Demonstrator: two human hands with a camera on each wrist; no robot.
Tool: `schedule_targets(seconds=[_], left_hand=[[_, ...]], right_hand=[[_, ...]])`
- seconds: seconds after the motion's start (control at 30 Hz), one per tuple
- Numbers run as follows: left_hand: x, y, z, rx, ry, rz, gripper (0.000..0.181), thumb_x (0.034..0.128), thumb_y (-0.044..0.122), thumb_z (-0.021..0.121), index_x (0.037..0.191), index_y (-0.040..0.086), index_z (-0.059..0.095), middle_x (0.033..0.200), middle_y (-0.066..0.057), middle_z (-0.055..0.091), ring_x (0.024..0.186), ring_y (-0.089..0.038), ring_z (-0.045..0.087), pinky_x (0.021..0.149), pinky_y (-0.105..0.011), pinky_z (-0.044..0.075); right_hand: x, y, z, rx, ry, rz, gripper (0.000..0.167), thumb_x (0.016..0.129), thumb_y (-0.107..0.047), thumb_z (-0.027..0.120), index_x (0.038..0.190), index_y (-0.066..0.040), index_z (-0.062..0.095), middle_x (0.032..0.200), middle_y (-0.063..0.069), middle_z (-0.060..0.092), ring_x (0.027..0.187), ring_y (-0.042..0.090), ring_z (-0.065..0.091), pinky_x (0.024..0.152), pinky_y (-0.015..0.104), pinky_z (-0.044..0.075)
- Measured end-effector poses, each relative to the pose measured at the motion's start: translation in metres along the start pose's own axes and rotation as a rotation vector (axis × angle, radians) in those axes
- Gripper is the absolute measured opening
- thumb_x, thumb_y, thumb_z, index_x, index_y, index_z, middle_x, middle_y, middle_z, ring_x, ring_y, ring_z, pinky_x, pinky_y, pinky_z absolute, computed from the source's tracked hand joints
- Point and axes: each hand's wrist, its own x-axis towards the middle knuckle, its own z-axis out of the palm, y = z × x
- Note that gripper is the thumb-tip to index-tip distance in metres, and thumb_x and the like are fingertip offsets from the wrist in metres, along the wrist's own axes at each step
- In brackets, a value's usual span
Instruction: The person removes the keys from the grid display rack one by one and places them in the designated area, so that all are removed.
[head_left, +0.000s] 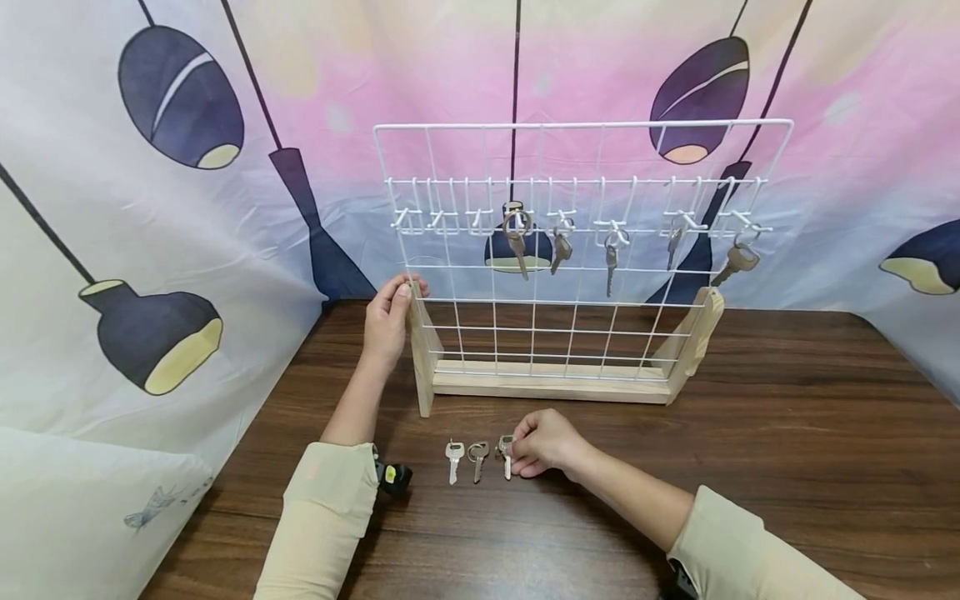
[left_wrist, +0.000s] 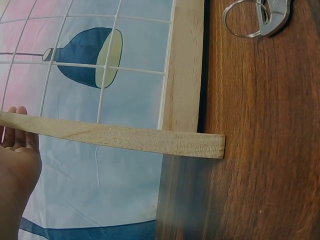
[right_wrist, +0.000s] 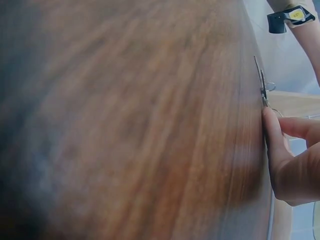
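Observation:
The left hand (head_left: 387, 321) grips the top of the rack's left wooden post (head_left: 422, 358); in the left wrist view its fingers (left_wrist: 20, 131) curl round that wooden upright (left_wrist: 115, 137). On the table, the right hand (head_left: 549, 443) has thumb and fingertips at the rightmost key (head_left: 507, 458) of a short row, touching its ring end. Two more keys, one silver (head_left: 453, 462) and one duller (head_left: 478, 462), lie to its left. In the right wrist view the right hand (right_wrist: 295, 160) is low at the table surface beside the keys (right_wrist: 263, 90); whether it pinches one is partly hidden.
Behind the hands stands a white wire grid (head_left: 532, 333) on a wooden base (head_left: 547, 385). Several keys, such as one at the right (head_left: 738, 258), hang from its hooks. A printed cloth (head_left: 300, 75) hangs behind the brown table (head_left: 810, 467).

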Motion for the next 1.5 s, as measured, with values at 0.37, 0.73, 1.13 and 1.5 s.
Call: schedule_targets(seconds=[0.37,0.73,1.13,1.5], left_hand=[[0.0001,-0.0011,-0.001,0.002,-0.004,0.006,0.03,0.098,0.006,0.04,0.112,-0.018,0.05,0.092,0.004,0.063,0.087,-0.008,0.061,0.083,-0.022,0.046],[-0.0005,0.0005,-0.0004,0.006,-0.002,-0.003,0.029,0.0982,0.007,0.041,0.112,-0.017,0.051,0.093,0.005,0.063,0.088,-0.008,0.061,0.083,-0.022,0.046],[-0.0002,0.0,-0.0004,0.0,0.001,0.0,0.031,0.098,0.007,0.041,0.112,-0.018,0.05,0.092,0.004,0.063,0.087,-0.009,0.061,0.083,-0.022,0.046],[-0.0002,0.0018,0.0009,0.003,0.003,-0.009,0.029,0.0981,0.006,0.041,0.112,-0.017,0.051,0.092,0.003,0.063,0.087,-0.009,0.061,0.084,-0.022,0.046]], right_hand=[[0.0,-0.0046,0.001,-0.079,-0.012,0.033,0.004,0.08,0.005,0.062,0.078,0.005,0.058,0.06,0.011,0.061,0.048,0.012,0.06,0.046,0.025,0.052],[-0.0018,-0.0061,0.003,-0.132,-0.002,0.012,0.009,0.08,0.004,0.063,0.075,0.002,0.056,0.057,0.01,0.061,0.046,0.012,0.059,0.045,0.026,0.052],[0.002,-0.0035,0.0056,-0.177,0.021,-0.011,0.009,0.077,0.006,0.062,0.075,0.002,0.055,0.055,0.01,0.061,0.044,0.012,0.059,0.044,0.027,0.052],[0.0017,-0.0095,0.0026,-0.204,0.009,0.015,0.01,0.077,0.006,0.063,0.076,0.001,0.053,0.054,0.011,0.06,0.044,0.013,0.059,0.044,0.028,0.052]])
